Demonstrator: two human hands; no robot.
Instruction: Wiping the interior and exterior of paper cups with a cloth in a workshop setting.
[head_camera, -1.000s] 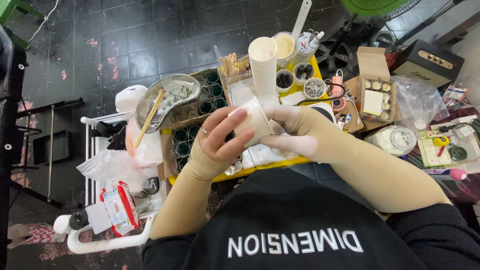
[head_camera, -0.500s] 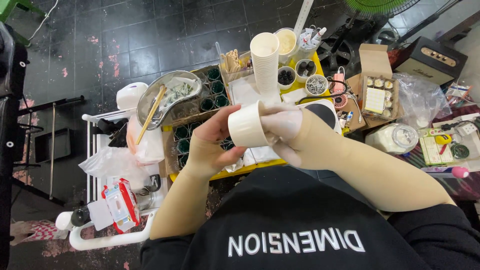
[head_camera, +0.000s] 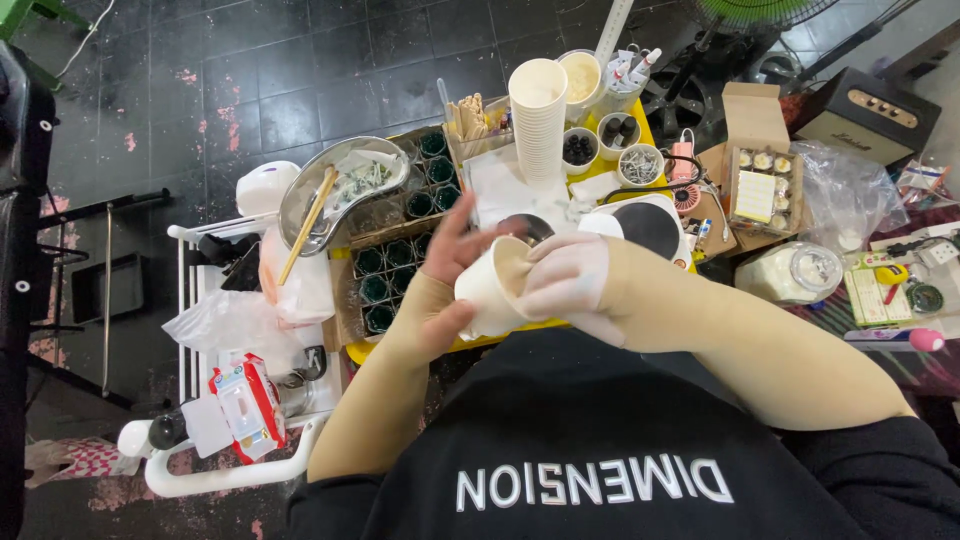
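closest in, a plain white paper cup (head_camera: 490, 288) sits tipped between both hands over the near edge of the yellow tray table (head_camera: 452, 346). the left hand (head_camera: 452, 262) cradles its base, fingers spread around it, while the right hand (head_camera: 566, 284) pinches the rim, seemingly so the mouth faces the person. beyond stands a tall stack of white paper cups (head_camera: 538, 120), small bowls beside it, and a steel kidney dish (head_camera: 340, 190) to the left. dark floor tiles (head_camera: 250, 70) lie behind.

Two hands (head_camera: 455, 270) (head_camera: 570, 285), one loose paper cup (head_camera: 492, 290), one cup stack (head_camera: 538, 120), three small bowls (head_camera: 579, 148), one metal bowl (head_camera: 335, 180).
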